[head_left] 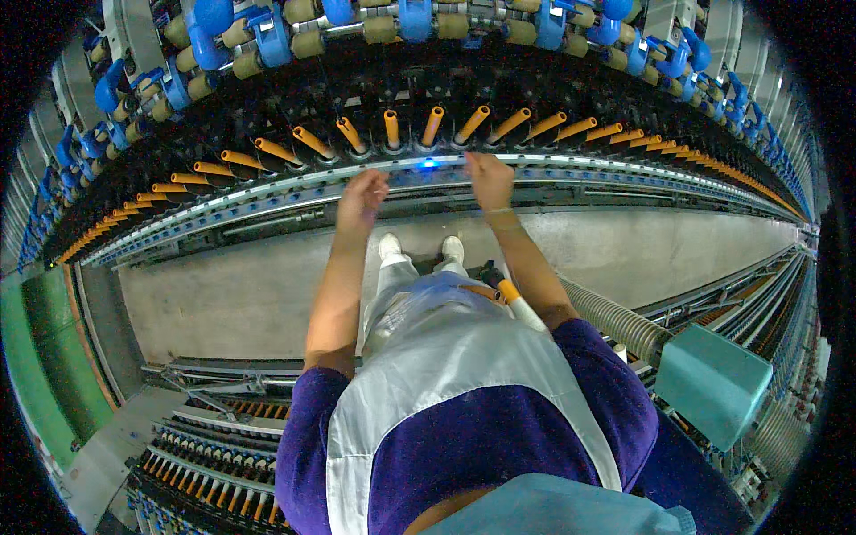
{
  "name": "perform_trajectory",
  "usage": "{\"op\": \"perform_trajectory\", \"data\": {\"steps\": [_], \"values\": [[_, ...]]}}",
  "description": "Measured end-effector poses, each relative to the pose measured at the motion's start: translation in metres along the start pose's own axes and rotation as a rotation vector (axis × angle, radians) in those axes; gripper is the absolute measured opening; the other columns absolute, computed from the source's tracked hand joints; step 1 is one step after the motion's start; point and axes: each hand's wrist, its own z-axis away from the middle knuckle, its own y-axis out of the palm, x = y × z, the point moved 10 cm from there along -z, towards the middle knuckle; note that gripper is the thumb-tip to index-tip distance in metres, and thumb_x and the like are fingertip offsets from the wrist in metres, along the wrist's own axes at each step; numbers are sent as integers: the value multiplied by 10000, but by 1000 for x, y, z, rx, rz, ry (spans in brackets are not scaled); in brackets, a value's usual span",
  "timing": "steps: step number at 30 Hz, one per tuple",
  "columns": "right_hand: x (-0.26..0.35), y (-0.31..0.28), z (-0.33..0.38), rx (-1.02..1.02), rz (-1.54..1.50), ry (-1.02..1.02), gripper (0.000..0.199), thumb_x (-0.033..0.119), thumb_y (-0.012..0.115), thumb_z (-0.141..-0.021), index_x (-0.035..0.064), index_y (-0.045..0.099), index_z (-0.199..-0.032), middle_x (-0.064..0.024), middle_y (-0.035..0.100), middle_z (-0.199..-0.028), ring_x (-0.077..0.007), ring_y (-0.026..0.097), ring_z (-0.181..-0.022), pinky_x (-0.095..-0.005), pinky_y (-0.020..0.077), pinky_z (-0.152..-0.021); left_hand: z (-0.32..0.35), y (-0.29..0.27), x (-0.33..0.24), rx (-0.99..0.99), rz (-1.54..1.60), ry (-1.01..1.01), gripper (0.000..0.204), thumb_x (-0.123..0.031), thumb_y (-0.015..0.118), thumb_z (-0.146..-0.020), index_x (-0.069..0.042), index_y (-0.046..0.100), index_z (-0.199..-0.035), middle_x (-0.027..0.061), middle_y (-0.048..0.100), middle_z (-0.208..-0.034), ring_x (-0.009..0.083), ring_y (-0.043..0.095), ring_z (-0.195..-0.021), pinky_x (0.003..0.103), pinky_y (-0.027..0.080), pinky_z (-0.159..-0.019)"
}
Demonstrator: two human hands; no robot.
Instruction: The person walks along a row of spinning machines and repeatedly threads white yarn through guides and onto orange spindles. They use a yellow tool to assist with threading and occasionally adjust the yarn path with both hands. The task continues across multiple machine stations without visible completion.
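My left hand (363,198) is raised in front of the machine's long metal rail (571,162), its fingers curled closed. To its right, my right hand (490,182) is also closed, thumb and fingertips pinched together close to the rail. Anything in either hand is too small to make out. Just beyond the rail stands a row of orange bobbin tubes (432,127) on spindles; those nearest my hands look bare. A blue light (429,163) glows on the rail between my hands.
Blue arms and rollers (415,22) run above the tubes. Behind me stands a second machine row with orange tubes (214,486). A teal box (713,385) with a ribbed hose (615,319) is at my right. An orange-and-white tube (517,301) sits at my apron's right side. Grey floor (214,308) lies below.
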Motion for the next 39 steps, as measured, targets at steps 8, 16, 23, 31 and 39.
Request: {"op": "perform_trajectory", "data": {"steps": [8, 16, 23, 31, 39], "values": [[14, -1, 13, 186, -581, 175, 239, 128, 533, -914, -40, 613, -1064, -127, 684, -875, -177, 674, -748, -271, 544, -631, 21, 186, -59, -162, -645, 606, 236, -201, 522, -915, -11, 661, -904, 35, 545, -511, 94, 463, -381, 251, 359, -376], [21, -54, 19, 107, -570, 241, 225, 133, 506, -927, -35, 618, -1026, -120, 687, -889, -173, 673, -748, -257, 539, -628, 3, 126, -4, -141, -785, 531, 318, -230, 442, -960, -48, 568, -1189, 66, 574, -533, 107, 505, -395, 248, 408, -407], [58, -89, 12, -3, -269, -91, 165, 100, 505, -921, -2, 617, -986, -94, 673, -814, -150, 656, -701, -248, 527, -603, -48, 76, 65, -68, -954, 312, 472, -205, 452, -953, -181, 314, -1404, 61, 601, -606, 111, 546, -460, 267, 451, -421], [57, -64, 61, 17, -150, -212, 129, 91, 542, -892, 30, 625, -970, -78, 659, -772, -170, 636, -630, -256, 506, -566, -52, 78, 82, 235, -831, 238, 775, -107, 538, -899, -236, 20, -1461, 57, 628, -740, 111, 561, -523, 249, 479, -454], [130, -43, 16, 109, -103, -482, 198, 23, 557, -808, 55, 631, -990, -85, 650, -803, -210, 638, -648, -297, 510, -561, -59, 77, 84, 254, -810, 182, 778, -76, 536, -889, -267, 37, -1455, 66, 618, -741, 124, 561, -519, 254, 467, -441]]}}
